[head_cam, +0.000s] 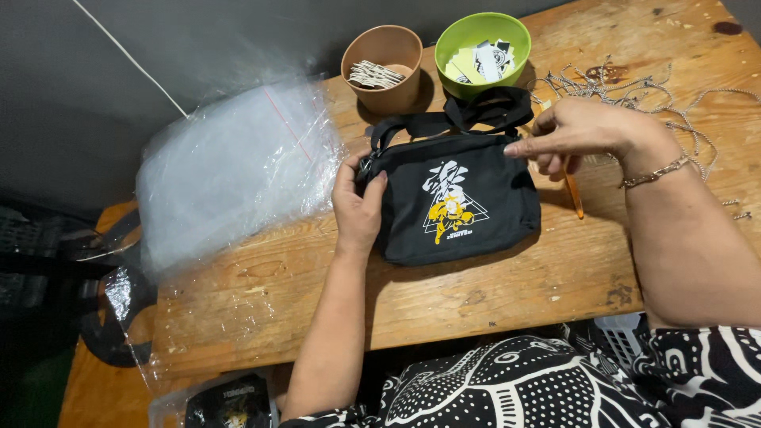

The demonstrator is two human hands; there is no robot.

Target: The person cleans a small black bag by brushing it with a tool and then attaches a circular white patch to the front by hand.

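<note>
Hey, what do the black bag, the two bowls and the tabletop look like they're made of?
The black bag looks like matte woven fabric, with a soft sag, a webbing strap and a printed design. The brown bowl seems to be kraft paper: dull, thin-walled. The green bowl looks like glossy plastic, though the sheen leaves that open. The tabletop is unfinished wood, with visible grain and knots.

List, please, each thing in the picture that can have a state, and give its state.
black bag: lying flat on the wooden table, printed side up, strap folded at its top.
left hand: gripping the bag's left end.
right hand: pinching the bag's top right edge.
brown cup: upright, holds small pale pieces.
green bowl: upright, holds paper tags.
plastic bags: stacked, overhanging the table edge.
chains: loose, tangled.
</note>
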